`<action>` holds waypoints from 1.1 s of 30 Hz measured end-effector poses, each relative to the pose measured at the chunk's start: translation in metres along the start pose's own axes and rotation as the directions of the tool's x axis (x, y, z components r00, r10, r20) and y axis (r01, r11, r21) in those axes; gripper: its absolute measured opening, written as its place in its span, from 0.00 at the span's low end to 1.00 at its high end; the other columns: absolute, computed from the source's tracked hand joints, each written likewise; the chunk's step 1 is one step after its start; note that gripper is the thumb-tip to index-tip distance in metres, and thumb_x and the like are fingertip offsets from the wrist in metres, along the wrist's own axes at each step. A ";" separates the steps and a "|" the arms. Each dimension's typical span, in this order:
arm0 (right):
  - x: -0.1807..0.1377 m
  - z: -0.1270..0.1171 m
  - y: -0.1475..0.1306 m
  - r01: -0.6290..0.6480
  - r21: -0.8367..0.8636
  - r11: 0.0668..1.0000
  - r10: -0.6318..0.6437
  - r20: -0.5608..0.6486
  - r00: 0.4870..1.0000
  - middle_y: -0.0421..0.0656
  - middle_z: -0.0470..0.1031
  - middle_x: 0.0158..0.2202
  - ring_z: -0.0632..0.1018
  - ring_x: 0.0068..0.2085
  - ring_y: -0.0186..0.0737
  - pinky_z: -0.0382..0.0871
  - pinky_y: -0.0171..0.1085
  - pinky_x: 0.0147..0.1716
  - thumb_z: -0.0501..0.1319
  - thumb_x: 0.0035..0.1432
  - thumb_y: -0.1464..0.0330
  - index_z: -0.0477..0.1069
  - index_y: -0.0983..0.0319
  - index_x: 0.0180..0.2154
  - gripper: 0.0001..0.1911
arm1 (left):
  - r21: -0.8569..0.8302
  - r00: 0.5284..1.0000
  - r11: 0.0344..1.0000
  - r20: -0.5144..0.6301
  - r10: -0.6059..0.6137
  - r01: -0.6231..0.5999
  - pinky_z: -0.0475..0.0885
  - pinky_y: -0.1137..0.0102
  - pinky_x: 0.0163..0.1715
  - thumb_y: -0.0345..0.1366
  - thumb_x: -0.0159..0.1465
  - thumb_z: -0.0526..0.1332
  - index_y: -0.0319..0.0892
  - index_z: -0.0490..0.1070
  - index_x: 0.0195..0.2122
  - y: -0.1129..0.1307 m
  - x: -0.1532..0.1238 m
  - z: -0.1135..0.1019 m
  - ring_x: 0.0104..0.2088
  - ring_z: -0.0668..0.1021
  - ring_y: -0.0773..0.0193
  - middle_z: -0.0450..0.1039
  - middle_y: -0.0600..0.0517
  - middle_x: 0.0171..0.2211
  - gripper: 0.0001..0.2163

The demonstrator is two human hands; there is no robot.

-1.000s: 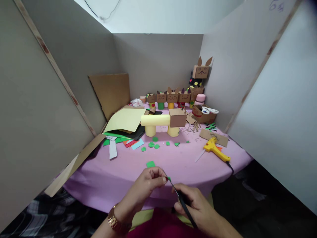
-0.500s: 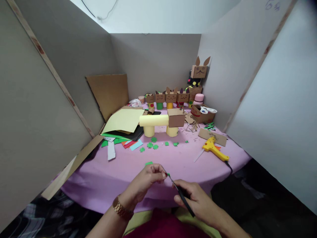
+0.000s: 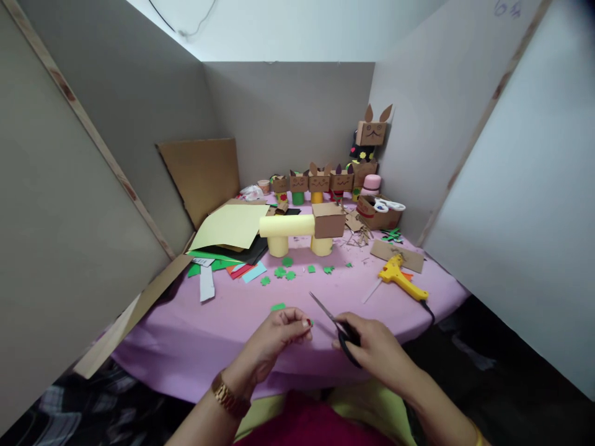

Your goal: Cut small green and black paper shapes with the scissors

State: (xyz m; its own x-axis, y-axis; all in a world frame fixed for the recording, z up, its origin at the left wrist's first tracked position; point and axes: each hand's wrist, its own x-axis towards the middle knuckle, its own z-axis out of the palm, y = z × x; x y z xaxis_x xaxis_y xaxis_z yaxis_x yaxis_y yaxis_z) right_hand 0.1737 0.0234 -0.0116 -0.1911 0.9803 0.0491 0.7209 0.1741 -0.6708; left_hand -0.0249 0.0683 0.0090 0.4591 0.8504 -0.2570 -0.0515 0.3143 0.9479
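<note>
My left hand (image 3: 279,337) pinches a tiny green paper piece (image 3: 310,322) between thumb and fingertips, just above the near edge of the pink-covered table (image 3: 223,322). My right hand (image 3: 372,350) grips black-handled scissors (image 3: 332,322), blades pointing up and left, their tips a short way from the green piece. A green paper scrap (image 3: 279,306) lies on the cloth just beyond my left fingers.
A yellow tube figure with a cardboard box head (image 3: 304,229) stands mid-table, small green cut-outs (image 3: 284,272) before it. Coloured paper sheets (image 3: 230,238) lie left, a yellow glue gun (image 3: 400,277) right. Cardboard box animals (image 3: 320,181) line the back. Grey partition walls enclose the table.
The scissors have drawn away from the green piece and swung so the blades point up-left. My left hand stays put with the piece still pinched.
</note>
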 end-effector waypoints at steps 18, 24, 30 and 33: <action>-0.005 0.010 -0.025 0.171 0.331 0.928 -0.062 -0.314 0.947 0.43 0.74 0.29 0.74 0.30 0.38 0.66 0.33 0.28 0.57 0.58 0.67 0.73 0.62 0.31 0.08 | -0.020 0.960 0.987 -0.236 0.153 -0.162 0.64 0.75 0.27 0.37 0.53 0.65 0.39 0.73 0.24 -0.003 -0.030 0.027 0.24 0.69 0.69 0.74 0.53 0.22 0.06; -0.020 0.023 -0.048 0.104 0.680 0.726 0.103 -0.257 0.961 0.43 0.75 0.27 0.73 0.28 0.37 0.66 0.33 0.28 0.59 0.56 0.61 0.72 0.64 0.30 0.12 | 0.266 0.884 0.914 -0.276 0.377 -0.307 0.68 0.72 0.33 0.34 0.56 0.62 0.43 0.76 0.29 -0.014 -0.037 0.035 0.31 0.75 0.62 0.76 0.52 0.26 0.03; -0.021 0.021 -0.051 0.114 0.778 0.618 0.147 -0.257 0.955 0.43 0.76 0.27 0.74 0.29 0.37 0.68 0.33 0.29 0.62 0.53 0.61 0.72 0.64 0.30 0.11 | 0.562 0.765 0.684 -0.133 0.630 -0.465 0.70 0.69 0.34 0.31 0.59 0.60 0.47 0.77 0.35 -0.022 -0.042 0.038 0.33 0.76 0.59 0.78 0.49 0.31 0.08; -0.021 0.022 -0.050 0.113 0.779 0.617 0.146 -0.255 0.956 0.43 0.76 0.27 0.74 0.29 0.37 0.68 0.33 0.29 0.62 0.53 0.62 0.73 0.64 0.30 0.10 | 0.615 0.731 0.621 -0.103 0.674 -0.486 0.70 0.69 0.33 0.29 0.58 0.60 0.48 0.77 0.36 -0.023 -0.043 0.039 0.32 0.76 0.59 0.78 0.49 0.31 0.09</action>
State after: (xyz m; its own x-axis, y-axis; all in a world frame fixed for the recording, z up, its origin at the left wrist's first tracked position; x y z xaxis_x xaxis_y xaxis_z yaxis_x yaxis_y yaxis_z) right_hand 0.1270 -0.0082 0.0052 0.0925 0.9862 0.1374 -0.0958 0.1462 -0.9846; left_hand -0.0090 0.0077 0.0060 0.2099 0.8773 0.4316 0.2904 -0.4775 0.8292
